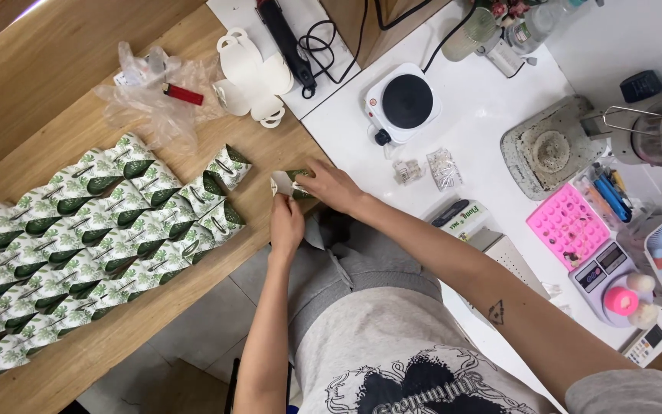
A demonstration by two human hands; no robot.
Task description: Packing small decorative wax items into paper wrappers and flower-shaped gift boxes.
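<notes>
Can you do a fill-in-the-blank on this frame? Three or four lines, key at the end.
1. Both hands, the left hand and the right hand, hold one small leaf-printed box at the edge of the ____ table.
2. The finished boxes lie in rows, printed white and ____.
3. The lighter beside the plastic bag is ____.
4. The tray with round holes near the scale is ____.

Missing words: wooden; green; red; pink
</notes>
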